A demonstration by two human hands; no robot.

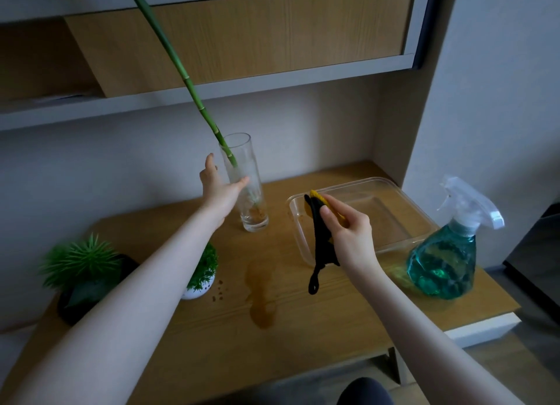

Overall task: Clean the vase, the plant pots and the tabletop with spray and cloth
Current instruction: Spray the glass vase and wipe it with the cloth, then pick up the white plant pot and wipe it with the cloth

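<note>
On tabletop (303, 313) — left hand (216, 189) grip spread, touching vase (250, 204); right hand (351, 232) pinching cloth (321, 241); no readable labels

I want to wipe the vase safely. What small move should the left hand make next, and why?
Probably close the left hand around the vase: it is open beside the glass, and the right hand already holds the cloth, so steadying comes first.
</note>
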